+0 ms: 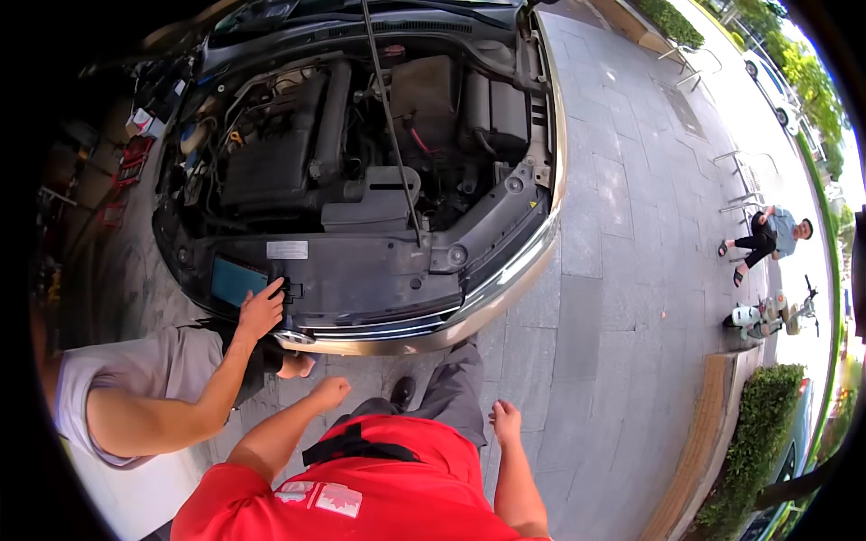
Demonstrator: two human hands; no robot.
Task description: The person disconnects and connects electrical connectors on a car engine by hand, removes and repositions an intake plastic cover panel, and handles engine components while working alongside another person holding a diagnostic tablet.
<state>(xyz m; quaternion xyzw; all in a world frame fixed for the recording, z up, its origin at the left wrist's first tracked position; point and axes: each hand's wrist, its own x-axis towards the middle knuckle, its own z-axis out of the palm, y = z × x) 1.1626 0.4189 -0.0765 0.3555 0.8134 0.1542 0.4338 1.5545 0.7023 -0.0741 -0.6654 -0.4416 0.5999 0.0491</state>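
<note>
1. Car (361,216) is standing nose-on to the wearer, its engine (271,153) showing just ahead of both hands.
2. Left hand (331,392) is hanging in front of the nose, apart from it, the fingers pressing together into a fist.
3. Right hand (506,421) is hanging beside the red shirt (397,487), over the paving (586,270); its fingers seem to be curling, but it is showing too small to tell whether they are pressing together.
4. A rod (391,122) is rising from the front panel (361,275) and crossing in front of the engine parts.
5. A co-worker's hand (262,308) is reaching over that panel, its fingers spreading a little near the edge of a tablet (236,282), which is lying on the panel.
6. Off to the right, a person (785,232) is sitting near a scooter (756,316), well apart from the car.
</note>
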